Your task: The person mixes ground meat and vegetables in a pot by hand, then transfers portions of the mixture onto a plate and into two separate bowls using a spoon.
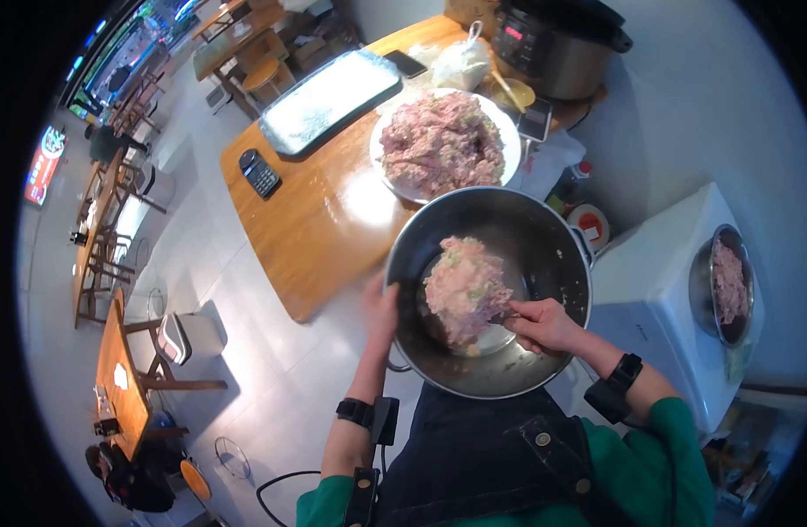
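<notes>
A wide steel pot [553, 351] is in front of my body, with one loop handle on each side. My left hand [381, 307] is closed on its left rim, slightly blurred. Inside the pot, my right hand [544, 327] grips the short dark handle of a utensil; its head is hidden under a lump of pink minced meat [465, 285] with green bits. Smears of meat cling to the pot's inner wall. Just beyond the pot, a white plate [511, 140] carries a large heap of the same minced meat [443, 145].
On the wooden table [298, 237] are a tray of white powder [333, 97], a calculator [259, 174], a phone [406, 63] and an electric cooker [553, 53]. To the right, a steel bowl [748, 329] of meat stands on a white cabinet [649, 272]. More tables and seated people are at left.
</notes>
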`<action>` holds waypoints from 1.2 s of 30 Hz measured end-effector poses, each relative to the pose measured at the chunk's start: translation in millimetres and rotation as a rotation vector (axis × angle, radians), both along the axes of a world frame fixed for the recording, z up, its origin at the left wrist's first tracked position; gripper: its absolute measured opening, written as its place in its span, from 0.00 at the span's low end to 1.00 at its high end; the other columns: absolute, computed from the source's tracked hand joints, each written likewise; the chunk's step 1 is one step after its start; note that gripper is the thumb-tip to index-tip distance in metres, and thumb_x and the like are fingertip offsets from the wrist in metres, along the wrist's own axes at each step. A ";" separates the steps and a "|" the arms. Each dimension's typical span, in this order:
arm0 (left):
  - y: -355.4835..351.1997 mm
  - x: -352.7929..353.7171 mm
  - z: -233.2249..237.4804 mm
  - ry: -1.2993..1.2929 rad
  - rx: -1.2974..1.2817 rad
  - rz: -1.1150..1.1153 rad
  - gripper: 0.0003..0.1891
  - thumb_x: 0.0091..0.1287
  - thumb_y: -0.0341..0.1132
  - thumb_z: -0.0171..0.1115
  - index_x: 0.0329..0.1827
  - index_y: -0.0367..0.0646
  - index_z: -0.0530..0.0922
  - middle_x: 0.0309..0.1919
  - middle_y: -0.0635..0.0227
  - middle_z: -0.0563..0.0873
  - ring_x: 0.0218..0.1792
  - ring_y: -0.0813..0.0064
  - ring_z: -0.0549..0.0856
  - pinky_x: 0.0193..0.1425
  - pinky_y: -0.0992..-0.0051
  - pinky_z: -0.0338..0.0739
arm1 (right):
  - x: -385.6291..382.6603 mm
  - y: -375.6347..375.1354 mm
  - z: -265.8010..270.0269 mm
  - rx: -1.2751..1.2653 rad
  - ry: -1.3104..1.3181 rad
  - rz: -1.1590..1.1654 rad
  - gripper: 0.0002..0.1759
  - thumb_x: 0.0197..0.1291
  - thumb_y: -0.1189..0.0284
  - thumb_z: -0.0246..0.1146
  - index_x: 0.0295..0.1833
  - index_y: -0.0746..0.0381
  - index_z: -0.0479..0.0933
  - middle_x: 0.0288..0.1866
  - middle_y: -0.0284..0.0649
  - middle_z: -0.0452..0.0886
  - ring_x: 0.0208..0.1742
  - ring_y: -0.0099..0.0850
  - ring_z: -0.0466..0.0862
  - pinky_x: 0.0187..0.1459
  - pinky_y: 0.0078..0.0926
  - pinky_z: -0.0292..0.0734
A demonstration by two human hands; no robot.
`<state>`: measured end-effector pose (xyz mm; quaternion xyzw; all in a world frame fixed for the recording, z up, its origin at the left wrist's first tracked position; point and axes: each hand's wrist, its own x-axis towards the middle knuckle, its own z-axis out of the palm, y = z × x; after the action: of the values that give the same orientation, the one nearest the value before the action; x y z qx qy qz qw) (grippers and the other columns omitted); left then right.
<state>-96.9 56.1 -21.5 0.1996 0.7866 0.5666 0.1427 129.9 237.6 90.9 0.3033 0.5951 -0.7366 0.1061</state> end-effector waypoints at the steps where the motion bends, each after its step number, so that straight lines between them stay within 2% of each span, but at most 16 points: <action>1: -0.6 -1.5 -1.3 0.049 -0.080 0.000 0.17 0.54 0.33 0.58 0.47 0.37 0.79 0.32 0.64 0.84 0.31 0.79 0.79 0.40 0.76 0.73 | -0.5 -1.4 3.1 0.070 0.010 0.018 0.21 0.61 0.69 0.57 0.59 0.63 0.69 0.16 0.30 0.71 0.15 0.14 0.69 0.16 0.14 0.64; 3: -5.5 -5.0 -1.2 0.101 -0.020 -0.036 0.17 0.53 0.31 0.56 0.46 0.36 0.79 0.30 0.65 0.83 0.31 0.77 0.78 0.40 0.75 0.73 | 1.9 -3.3 3.4 0.227 0.052 0.031 0.19 0.61 0.68 0.57 0.57 0.63 0.71 0.16 0.31 0.72 0.16 0.15 0.70 0.17 0.15 0.66; 4: -3.3 -6.0 3.4 0.070 -0.040 -0.097 0.16 0.57 0.32 0.53 0.47 0.34 0.77 0.43 0.54 0.80 0.46 0.62 0.78 0.53 0.66 0.69 | 3.5 -2.1 -0.7 0.120 0.062 0.033 0.17 0.60 0.68 0.57 0.55 0.61 0.73 0.16 0.30 0.72 0.16 0.14 0.70 0.18 0.15 0.66; 5: 7.9 11.3 41.2 -0.036 0.141 -0.094 0.15 0.56 0.29 0.53 0.46 0.35 0.78 0.38 0.61 0.81 0.38 0.72 0.79 0.46 0.73 0.72 | 5.5 -4.6 3.2 0.136 0.083 -0.005 0.16 0.60 0.68 0.57 0.53 0.59 0.74 0.17 0.30 0.72 0.17 0.15 0.71 0.18 0.15 0.66; 6: 0.9 -2.3 14.9 -0.021 0.029 -0.168 0.15 0.56 0.25 0.52 0.45 0.34 0.78 0.33 0.68 0.81 0.33 0.80 0.78 0.40 0.79 0.72 | 5.2 -4.8 13.4 0.167 0.032 0.044 0.22 0.61 0.68 0.56 0.61 0.60 0.68 0.17 0.30 0.73 0.16 0.14 0.70 0.19 0.14 0.68; 8: -6.4 -11.8 -22.6 0.034 0.059 -0.125 0.15 0.56 0.24 0.52 0.46 0.33 0.77 0.32 0.69 0.82 0.32 0.80 0.78 0.39 0.80 0.73 | 11.6 -8.6 21.8 0.115 0.097 -0.014 0.25 0.62 0.68 0.56 0.64 0.61 0.63 0.17 0.29 0.73 0.16 0.14 0.69 0.19 0.14 0.67; 10: 3.6 2.6 15.5 -0.072 0.216 -0.088 0.16 0.57 0.24 0.52 0.49 0.31 0.76 0.37 0.67 0.82 0.36 0.79 0.79 0.43 0.80 0.72 | 18.6 -10.9 31.0 0.093 0.098 -0.062 0.26 0.62 0.67 0.56 0.65 0.61 0.62 0.17 0.29 0.73 0.15 0.14 0.69 0.18 0.14 0.66; 16: 1.4 -5.1 14.1 -0.189 0.145 -0.126 0.19 0.56 0.22 0.50 0.52 0.30 0.74 0.43 0.63 0.81 0.41 0.75 0.79 0.48 0.78 0.72 | 72.3 -3.8 62.7 0.345 0.132 -0.254 0.21 0.63 0.70 0.55 0.61 0.63 0.67 0.17 0.30 0.73 0.15 0.14 0.69 0.18 0.14 0.65; 21: 2.9 -1.6 18.0 -0.187 0.174 -0.136 0.16 0.55 0.24 0.51 0.48 0.32 0.76 0.37 0.65 0.81 0.36 0.76 0.79 0.43 0.79 0.72 | 155.9 14.4 128.3 0.291 0.068 -0.751 0.20 0.62 0.69 0.56 0.59 0.61 0.69 0.17 0.30 0.72 0.15 0.16 0.69 0.17 0.14 0.66; 24: -1.0 -8.8 5.9 -0.159 0.126 -0.111 0.16 0.56 0.24 0.51 0.48 0.32 0.76 0.37 0.65 0.81 0.36 0.76 0.79 0.42 0.79 0.72 | 212.1 38.0 157.6 0.556 -0.094 -1.008 0.22 0.61 0.68 0.57 0.60 0.62 0.68 0.17 0.31 0.73 0.14 0.16 0.68 0.16 0.14 0.65; 27: 0.0 -5.4 12.9 -0.147 0.128 -0.143 0.17 0.56 0.24 0.51 0.49 0.31 0.76 0.38 0.65 0.82 0.36 0.76 0.78 0.42 0.79 0.72 | 271.5 67.3 170.5 0.787 -0.060 -1.201 0.25 0.60 0.68 0.59 0.62 0.63 0.66 0.16 0.30 0.72 0.14 0.15 0.68 0.16 0.13 0.64; 28: -0.5 -7.1 9.3 -0.156 0.156 -0.135 0.17 0.56 0.25 0.51 0.49 0.31 0.76 0.38 0.65 0.82 0.36 0.76 0.78 0.42 0.79 0.72 | 288.1 78.7 173.1 0.790 -0.061 -1.204 0.25 0.60 0.68 0.59 0.62 0.63 0.66 0.16 0.30 0.72 0.14 0.15 0.68 0.16 0.13 0.64; 30: -3.6 -15.0 0.9 -0.146 0.121 -0.139 0.17 0.57 0.25 0.51 0.50 0.31 0.75 0.38 0.64 0.82 0.36 0.76 0.78 0.42 0.79 0.72 | 316.7 98.1 170.6 1.129 -0.260 -1.099 0.24 0.60 0.69 0.56 0.61 0.66 0.65 0.16 0.35 0.75 0.14 0.23 0.73 0.17 0.21 0.68; 31: -5.2 -19.0 -3.7 -0.121 0.103 -0.129 0.17 0.57 0.24 0.51 0.50 0.30 0.75 0.38 0.64 0.82 0.36 0.75 0.78 0.42 0.78 0.72 | 332.8 108.5 154.8 1.124 -0.262 -1.100 0.24 0.60 0.69 0.56 0.61 0.66 0.65 0.16 0.35 0.75 0.14 0.23 0.73 0.17 0.21 0.68; 33: -7.3 -22.7 -9.8 -0.112 0.120 -0.125 0.17 0.57 0.25 0.52 0.50 0.30 0.75 0.38 0.64 0.81 0.37 0.76 0.78 0.43 0.79 0.72 | 360.6 135.4 105.9 1.723 -1.110 -0.337 0.21 0.59 0.71 0.52 0.58 0.66 0.64 0.20 0.42 0.78 0.18 0.37 0.79 0.21 0.35 0.72; 36: -9.7 -28.2 -12.2 -0.085 0.081 -0.156 0.17 0.58 0.25 0.52 0.50 0.31 0.75 0.38 0.65 0.81 0.37 0.76 0.78 0.43 0.79 0.71 | 368.6 149.3 61.7 1.605 -1.224 -0.148 0.18 0.57 0.70 0.50 0.54 0.61 0.63 0.24 0.46 0.79 0.25 0.46 0.81 0.27 0.45 0.73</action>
<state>-125.1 46.4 -33.7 0.2415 0.7384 0.5931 0.2114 498.5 386.9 152.6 0.6469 0.7375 0.1585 0.1120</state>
